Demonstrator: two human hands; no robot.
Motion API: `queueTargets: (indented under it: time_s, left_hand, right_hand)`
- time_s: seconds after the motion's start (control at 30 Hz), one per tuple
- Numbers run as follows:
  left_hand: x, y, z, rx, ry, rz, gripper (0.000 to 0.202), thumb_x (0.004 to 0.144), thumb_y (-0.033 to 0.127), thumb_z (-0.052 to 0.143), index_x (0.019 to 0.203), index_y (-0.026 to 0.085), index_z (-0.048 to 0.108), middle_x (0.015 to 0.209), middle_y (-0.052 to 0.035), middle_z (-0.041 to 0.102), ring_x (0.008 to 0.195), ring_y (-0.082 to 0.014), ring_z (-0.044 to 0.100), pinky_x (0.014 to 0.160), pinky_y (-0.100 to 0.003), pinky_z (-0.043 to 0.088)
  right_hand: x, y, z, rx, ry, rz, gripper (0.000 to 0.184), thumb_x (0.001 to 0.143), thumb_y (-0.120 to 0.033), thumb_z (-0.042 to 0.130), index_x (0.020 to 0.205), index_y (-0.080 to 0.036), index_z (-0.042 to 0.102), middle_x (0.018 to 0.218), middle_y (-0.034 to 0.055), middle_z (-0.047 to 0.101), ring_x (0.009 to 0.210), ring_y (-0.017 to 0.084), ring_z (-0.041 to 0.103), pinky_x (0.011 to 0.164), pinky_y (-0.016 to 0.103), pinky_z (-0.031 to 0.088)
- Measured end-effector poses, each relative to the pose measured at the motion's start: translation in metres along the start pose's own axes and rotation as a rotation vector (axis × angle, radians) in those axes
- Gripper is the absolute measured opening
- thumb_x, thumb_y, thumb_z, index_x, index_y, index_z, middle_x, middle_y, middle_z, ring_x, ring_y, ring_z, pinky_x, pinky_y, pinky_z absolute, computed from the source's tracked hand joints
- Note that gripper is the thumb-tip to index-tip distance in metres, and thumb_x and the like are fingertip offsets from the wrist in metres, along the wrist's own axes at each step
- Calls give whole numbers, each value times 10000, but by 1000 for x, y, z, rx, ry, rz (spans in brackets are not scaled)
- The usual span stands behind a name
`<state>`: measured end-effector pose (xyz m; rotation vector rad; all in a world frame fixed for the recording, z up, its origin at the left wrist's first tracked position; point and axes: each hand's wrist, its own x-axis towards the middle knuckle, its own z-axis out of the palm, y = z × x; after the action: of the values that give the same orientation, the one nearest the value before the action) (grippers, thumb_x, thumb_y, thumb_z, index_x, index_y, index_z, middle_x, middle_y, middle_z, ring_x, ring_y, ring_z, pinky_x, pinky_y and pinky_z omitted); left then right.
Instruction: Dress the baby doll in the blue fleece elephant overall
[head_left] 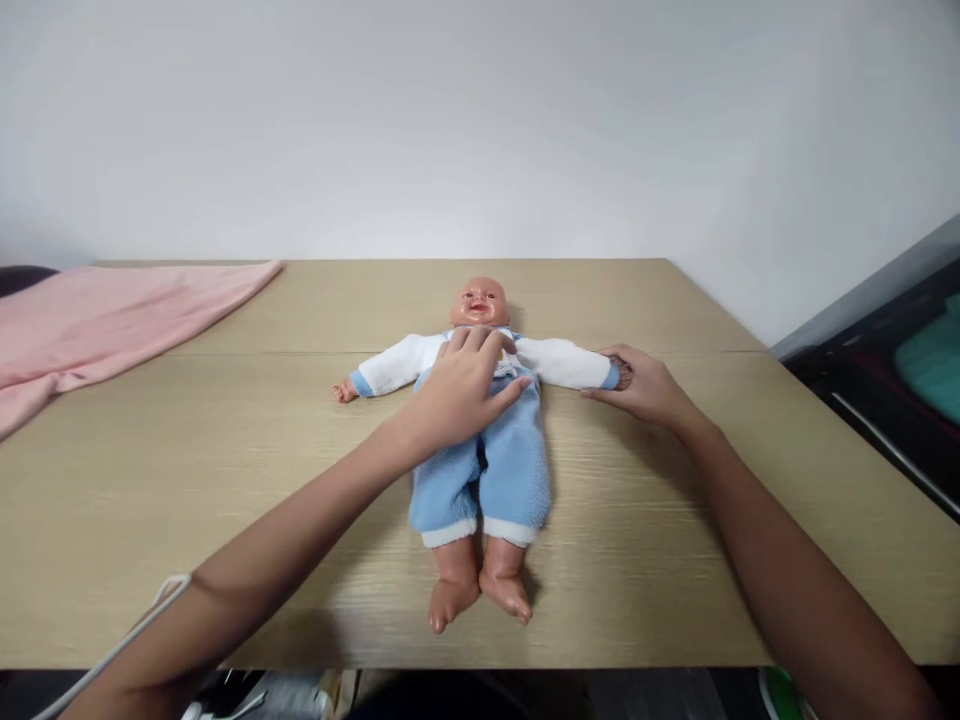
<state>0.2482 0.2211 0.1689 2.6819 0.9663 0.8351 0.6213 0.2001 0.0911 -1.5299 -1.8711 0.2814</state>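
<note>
A baby doll (pixel 517 470) lies on its back on the wooden table, its head toward the wall and its bare feet toward me. It wears a blue and white fleecy outfit, with both arms stretched out sideways. My left hand (pixel 469 385) rests on the doll's chest, thumb apart from the fingers, covering part of the outfit's front. At the end of the doll's arm on the right, my right hand (pixel 641 385) has its thumb and fingers around the doll's hand and blue cuff (pixel 612 375). The doll's other hand (pixel 344 391) lies free on the table.
A pink cloth (pixel 150 310) spreads over the table's left side. The wooden table (pixel 660 560) reaches back to a pale wall (pixel 480 130). Beyond its right edge stands a dark object with teal material (pixel 934 355). A white cable (pixel 112 650) runs along my left forearm.
</note>
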Motion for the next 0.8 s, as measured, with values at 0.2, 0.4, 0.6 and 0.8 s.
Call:
queueTargets:
  time_s: [0.2,0.4,0.6,0.8]
  left_hand:
    - [69,-26,52,55,-178,138,605,966,458,829,1437,155,601,1496,-229,647,1371,-427,582,1178,-593,482]
    - [101,-24,81,-20,-231,235,567,945,469,848,1364,144,649,1302,-190,780,1167,-381,730,982,-480,549]
    - [91,-31,73,-177,-53,247,239,974,383,764,1115,197,711,1058,-106,818,988,-297,766,865,-395,539]
    - [87,-39,54,-375,173,161,213,925,373,802,1010,216,687,956,-56,806,850,-248,745,772,-366,536]
  right_hand:
    - [3,-22,2,162,210,-1,788,703,-704,1034,1281,-255,742,1281,130,816,1152,367,774,1067,524,626]
    - [-1,-67,29,447,242,-35,810,750,-612,1041,1363,-288,622,1400,127,729,1268,337,735,1104,495,642]
    - [-8,-77,44,491,268,-63,814,846,-603,978,1459,-342,511,1499,132,623,1360,340,690,1150,521,624]
    - [-11,-67,57,526,253,29,534,1030,-660,715,1413,-347,513,1304,110,681,1118,310,722,1022,540,644]
